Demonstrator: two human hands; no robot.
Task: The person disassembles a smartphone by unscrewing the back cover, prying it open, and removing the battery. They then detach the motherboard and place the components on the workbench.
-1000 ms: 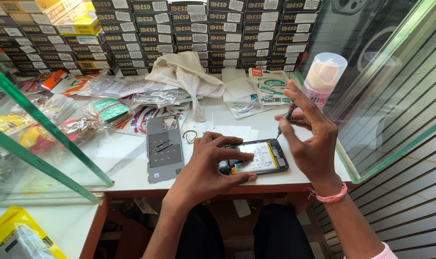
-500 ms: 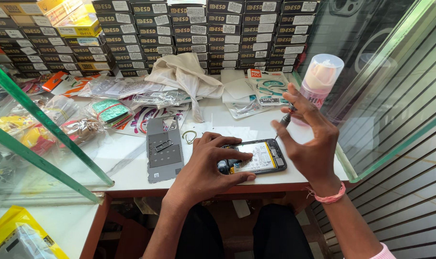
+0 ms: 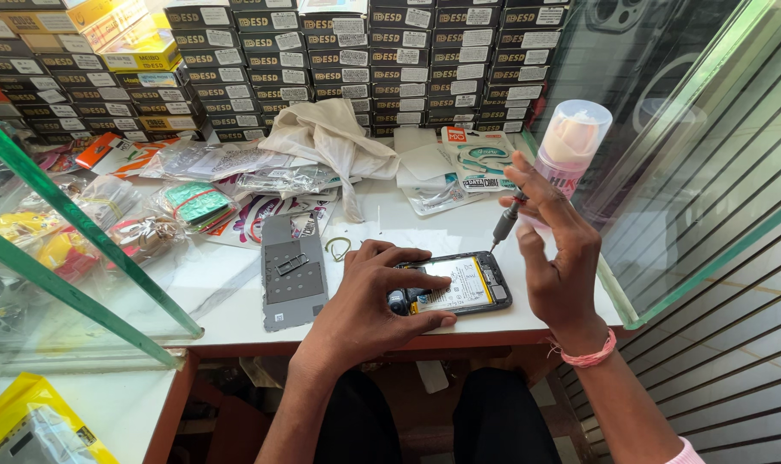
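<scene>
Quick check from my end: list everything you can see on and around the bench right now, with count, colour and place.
opened phone: one, black frame with pale battery, front of white table
screwdriver: one, grey, tip just above the phone's far right corner
grey panel: one, flat on the table left of the phone
rubber band: one, greenish, between panel and phone
cloth bag: one, cream, middle back
bottle: one, pink with clear cap, right back
small boxes: many, black, stacked along the back
plastic packets: several, mixed colours, left half
glass panes: green-edged, both sides
left hand: pressing on the phone
right hand: holding the screwdriver, pink wrist band
</scene>
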